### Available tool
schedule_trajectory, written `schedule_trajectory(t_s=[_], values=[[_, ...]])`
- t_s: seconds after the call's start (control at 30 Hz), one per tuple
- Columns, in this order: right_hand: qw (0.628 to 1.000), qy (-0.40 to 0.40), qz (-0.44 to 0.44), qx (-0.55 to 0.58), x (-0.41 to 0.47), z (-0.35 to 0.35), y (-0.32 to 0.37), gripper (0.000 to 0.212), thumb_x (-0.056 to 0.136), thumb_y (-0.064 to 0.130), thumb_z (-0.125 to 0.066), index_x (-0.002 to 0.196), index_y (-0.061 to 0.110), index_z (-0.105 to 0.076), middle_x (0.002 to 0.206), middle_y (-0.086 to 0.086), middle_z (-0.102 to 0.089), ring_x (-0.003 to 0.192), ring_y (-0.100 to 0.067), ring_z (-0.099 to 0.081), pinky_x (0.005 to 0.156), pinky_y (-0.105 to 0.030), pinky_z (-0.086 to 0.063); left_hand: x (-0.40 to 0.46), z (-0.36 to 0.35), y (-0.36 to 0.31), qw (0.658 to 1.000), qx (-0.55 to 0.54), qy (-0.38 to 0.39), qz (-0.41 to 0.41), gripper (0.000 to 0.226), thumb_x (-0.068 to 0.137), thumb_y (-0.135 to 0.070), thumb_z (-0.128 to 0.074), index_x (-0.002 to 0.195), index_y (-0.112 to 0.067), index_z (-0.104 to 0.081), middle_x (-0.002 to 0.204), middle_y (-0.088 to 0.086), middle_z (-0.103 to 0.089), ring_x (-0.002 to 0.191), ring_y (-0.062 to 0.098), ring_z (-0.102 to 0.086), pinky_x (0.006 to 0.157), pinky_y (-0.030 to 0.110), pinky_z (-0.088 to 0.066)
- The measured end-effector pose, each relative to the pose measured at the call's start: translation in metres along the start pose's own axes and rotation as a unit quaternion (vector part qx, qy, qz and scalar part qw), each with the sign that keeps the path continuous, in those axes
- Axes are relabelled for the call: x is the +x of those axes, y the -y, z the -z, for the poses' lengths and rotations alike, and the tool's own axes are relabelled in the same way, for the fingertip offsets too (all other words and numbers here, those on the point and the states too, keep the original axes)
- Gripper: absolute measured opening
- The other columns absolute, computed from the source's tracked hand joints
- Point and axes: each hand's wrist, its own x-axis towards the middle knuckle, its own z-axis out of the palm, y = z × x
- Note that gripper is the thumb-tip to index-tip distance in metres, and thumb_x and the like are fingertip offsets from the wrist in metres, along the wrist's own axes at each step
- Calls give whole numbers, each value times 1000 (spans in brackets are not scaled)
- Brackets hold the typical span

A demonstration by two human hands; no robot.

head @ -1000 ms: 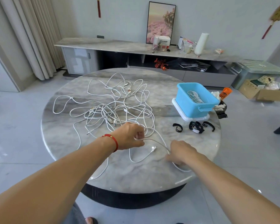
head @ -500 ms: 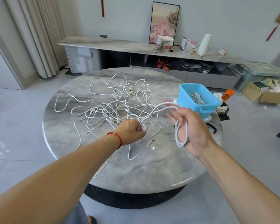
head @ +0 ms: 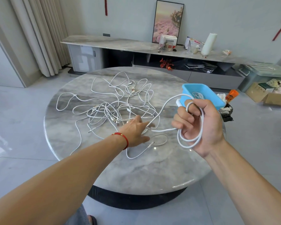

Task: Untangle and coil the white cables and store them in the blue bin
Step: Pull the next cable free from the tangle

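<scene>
Now R hand (head: 199,125) raised w/ cable coil (head: 191,137), L hand (head: 135,130) low over tangle (head: 113,108)

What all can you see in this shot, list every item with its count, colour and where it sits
cable tangle: several, white, middle of table
coiled cable: one, white, looped in right hand
blue bin: one, table's right edge, a white cable coil inside
round table: one, grey marble, centre
framed picture: one, pink flowers, leaning on wall
white roll: one, on long sideboard
cardboard box: one, brown, floor far right
curtain: beige, left
bracelet: one, red, left wrist
left hand: grip on a strand at the table
right hand: raised, holding the coil
</scene>
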Motion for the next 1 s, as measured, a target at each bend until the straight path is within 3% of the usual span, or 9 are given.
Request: schedule_trajectory(t_s=[0.07,0.13,0.23,0.33,0.43,0.57,0.7,0.87,1.0], values=[[999,10,-30,-13,-3,0,6,39,94,28,-45,68,22,-16,56,1,-16,43,-12,-13,39,-23,-25,2,-3,0,1000,-19,-18,9,28,91,-36,-67,118,-28,-66,107,3,-44,101,27,-56,83,32,-43],[989,-56,-47,-126,-2,4,7,46,99,37,-51,68,23,-20,55,1,-16,41,-12,-12,38,-23,-21,3,-3,0,997,-42,-57,21,22,98,-35,-59,106,-16,-68,105,8,-48,97,33,-59,78,32,-39],[910,-171,-50,-376,5,19,-3,55,94,63,-59,68,22,-33,54,2,-24,41,-14,-21,44,-28,-32,3,2,0,993,-76,-85,6,28,104,-32,-50,101,-9,-64,104,8,-46,93,35,-57,80,35,-40],[834,-164,-38,-526,8,31,-17,66,77,82,-63,89,19,-49,58,12,-47,48,-11,-45,59,-37,-46,2,12,-8,991,-90,-94,-21,33,105,-33,-45,89,-9,-62,105,12,-57,94,34,-58,86,40,-43],[786,-122,-9,-607,12,26,-31,65,69,77,-75,114,35,-53,87,11,-62,80,-9,-61,77,-35,-49,0,22,-18,992,-70,-99,-41,37,105,-37,-43,83,-12,-61,90,13,-67,88,34,-61,76,41,-45],[818,-118,-31,-562,20,13,-56,68,67,84,-70,112,33,-63,77,13,-67,68,-7,-60,72,-28,-45,-2,25,-22,984,-19,-144,-106,22,98,-34,-51,99,-18,-67,83,11,-67,82,35,-62,68,42,-50],[867,-70,-49,-491,21,3,-53,44,83,69,-67,94,27,-73,74,2,-77,47,-1,-50,43,-14,-34,-5,39,-33,978,-20,-170,-117,6,90,-14,-58,94,-10,-61,75,13,-67,73,39,-62,59,35,-37],[882,19,-80,-464,24,7,-44,33,73,61,-74,69,29,-67,58,17,-51,49,0,-42,50,-18,-29,-18,54,-51,971,-186,-134,-62,14,89,-16,-62,101,-11,-57,76,3,-69,68,23,-60,63,25,-44],[862,69,-106,-491,20,10,-38,18,88,31,-79,84,14,-75,55,16,-53,47,-1,-43,50,-14,-32,-18,57,-47,923,-381,-55,23,25,83,-22,-74,87,-2,-60,73,19,-65,61,21,-55,54,30,-45]])
